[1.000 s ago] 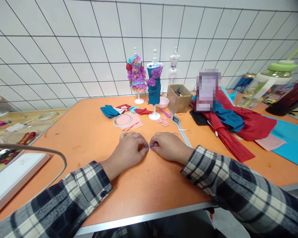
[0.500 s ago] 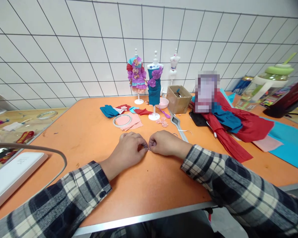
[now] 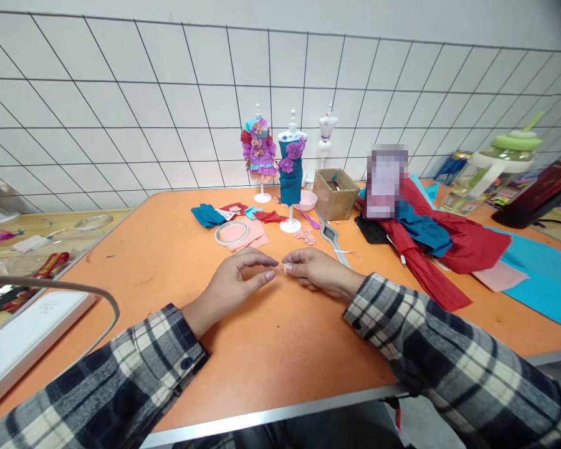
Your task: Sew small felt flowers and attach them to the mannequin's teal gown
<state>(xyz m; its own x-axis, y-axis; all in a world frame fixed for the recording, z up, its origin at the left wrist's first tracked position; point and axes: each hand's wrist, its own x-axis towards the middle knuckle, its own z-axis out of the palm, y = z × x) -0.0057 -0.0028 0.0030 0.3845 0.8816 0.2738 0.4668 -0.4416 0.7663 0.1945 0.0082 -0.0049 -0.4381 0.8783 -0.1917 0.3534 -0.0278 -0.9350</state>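
Here the right hand is pinching a small pale pink piece between thumb and fingers, holding it just over the middle of the orange worktop. Facing it, the left hand is gripping nothing: thumb and forefinger are standing parted, their tips pointing toward the piece and sitting just beside it. Beyond the hands, pink scraps are lying loose, while a tape ring is resting partly on pink cloth. Further back, a dress form is wearing teal with purple flowers, and a cardboard box is standing to its right. Out on the right, red fabric is sprawling across the worktop.
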